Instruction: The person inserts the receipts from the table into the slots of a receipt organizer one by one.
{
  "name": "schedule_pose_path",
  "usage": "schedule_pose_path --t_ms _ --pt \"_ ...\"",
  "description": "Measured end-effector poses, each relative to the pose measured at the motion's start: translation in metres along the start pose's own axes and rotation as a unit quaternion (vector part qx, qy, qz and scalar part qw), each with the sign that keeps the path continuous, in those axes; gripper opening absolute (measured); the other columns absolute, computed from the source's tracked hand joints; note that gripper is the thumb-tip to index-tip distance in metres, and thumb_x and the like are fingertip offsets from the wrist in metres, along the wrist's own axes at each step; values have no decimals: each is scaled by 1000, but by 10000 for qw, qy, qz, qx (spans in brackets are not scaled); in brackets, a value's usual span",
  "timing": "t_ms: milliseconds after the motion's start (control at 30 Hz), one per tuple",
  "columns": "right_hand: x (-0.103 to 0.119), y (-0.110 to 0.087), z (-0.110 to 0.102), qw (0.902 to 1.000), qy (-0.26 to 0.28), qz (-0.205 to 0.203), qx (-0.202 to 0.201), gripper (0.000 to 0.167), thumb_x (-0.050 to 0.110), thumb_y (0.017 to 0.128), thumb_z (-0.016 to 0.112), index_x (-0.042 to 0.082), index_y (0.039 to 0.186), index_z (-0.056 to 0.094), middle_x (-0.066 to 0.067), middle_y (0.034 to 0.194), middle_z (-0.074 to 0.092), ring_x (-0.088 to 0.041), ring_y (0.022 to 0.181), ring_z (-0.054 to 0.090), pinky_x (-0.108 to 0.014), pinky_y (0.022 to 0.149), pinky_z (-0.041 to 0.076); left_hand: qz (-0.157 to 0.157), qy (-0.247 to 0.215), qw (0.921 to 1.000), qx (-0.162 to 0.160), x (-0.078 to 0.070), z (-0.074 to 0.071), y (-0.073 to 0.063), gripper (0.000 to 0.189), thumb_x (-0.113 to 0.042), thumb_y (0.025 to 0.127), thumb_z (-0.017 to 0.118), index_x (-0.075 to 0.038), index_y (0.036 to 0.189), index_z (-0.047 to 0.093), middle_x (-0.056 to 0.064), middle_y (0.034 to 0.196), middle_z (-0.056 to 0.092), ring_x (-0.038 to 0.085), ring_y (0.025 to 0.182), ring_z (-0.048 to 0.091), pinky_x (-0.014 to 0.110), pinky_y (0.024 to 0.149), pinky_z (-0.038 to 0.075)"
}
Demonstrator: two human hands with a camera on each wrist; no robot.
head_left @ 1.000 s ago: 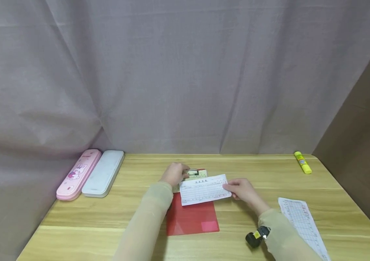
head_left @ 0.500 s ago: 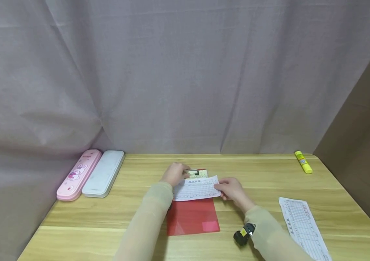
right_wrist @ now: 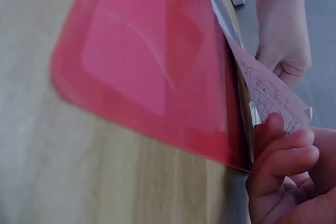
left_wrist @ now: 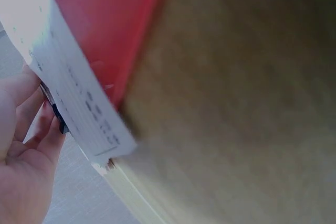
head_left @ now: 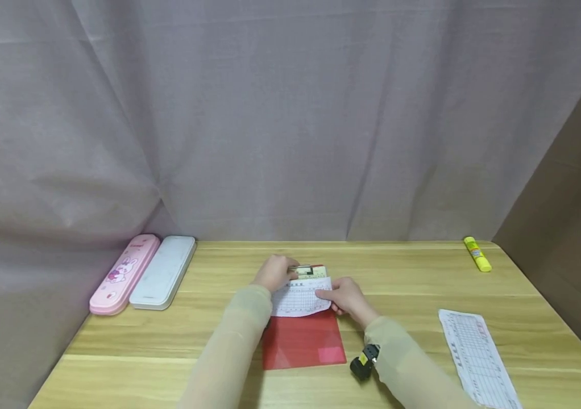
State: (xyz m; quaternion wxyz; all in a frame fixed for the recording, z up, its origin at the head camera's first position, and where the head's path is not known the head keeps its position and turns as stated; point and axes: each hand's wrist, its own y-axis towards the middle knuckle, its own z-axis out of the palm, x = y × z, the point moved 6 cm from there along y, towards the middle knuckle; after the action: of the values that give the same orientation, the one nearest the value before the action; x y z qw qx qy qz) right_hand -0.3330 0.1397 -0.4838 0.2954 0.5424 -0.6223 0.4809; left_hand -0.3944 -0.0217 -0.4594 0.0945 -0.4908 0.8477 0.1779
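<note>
A red see-through clipboard (head_left: 303,343) lies on the table, its metal clip (head_left: 302,267) at the far end beside a cream strip with printed marks (head_left: 317,272). My left hand (head_left: 273,274) pinches that clip. A white printed form (head_left: 301,299) lies across the upper part of the board, and its left end is hidden behind my left hand and sleeve. My right hand (head_left: 348,297) pinches the form's right edge, thumb on top. The right wrist view shows the form's edge (right_wrist: 268,93) raised and bent above the board. Whether the form is under the clip, I cannot tell.
Another printed form (head_left: 480,358) lies to the right on the wooden table (head_left: 208,363). A pink pencil case (head_left: 124,274) and a white case (head_left: 163,272) stand at the left. A yellow glue stick (head_left: 477,254) lies at the back right, before a grey curtain (head_left: 290,125).
My right hand has moved the form leftward across the clipboard, and its left end has gone behind the left hand. The left hand has stayed at the clip.
</note>
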Motion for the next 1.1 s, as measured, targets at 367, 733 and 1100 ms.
schedule_pose_path --t_ms 367,733,1100 --pt "-4 11 0 9994 -322 77 -27 22 17 83 72 4 70 60 3 44 41 -6 38 35 -17 36 30 -54 20 10000 0 1 1 1 24 -19 83 73 -11 105 74 4 103 72 20 99 66 31 89 52" --pt "-7 18 -2 9986 -484 163 -156 25 20 81 73 7 68 57 4 45 39 -6 38 34 -16 36 29 -180 -80 9997 127 1 3 2 32 -26 80 75 -11 108 73 4 106 71 20 102 65 31 91 51" --pt "-1 21 2 9927 -1151 56 -358 38 28 80 75 12 60 48 4 46 40 -6 36 34 -17 34 29 144 544 9983 154 -4 5 6 13 -16 85 71 -10 96 74 3 92 72 17 88 67 30 81 54"
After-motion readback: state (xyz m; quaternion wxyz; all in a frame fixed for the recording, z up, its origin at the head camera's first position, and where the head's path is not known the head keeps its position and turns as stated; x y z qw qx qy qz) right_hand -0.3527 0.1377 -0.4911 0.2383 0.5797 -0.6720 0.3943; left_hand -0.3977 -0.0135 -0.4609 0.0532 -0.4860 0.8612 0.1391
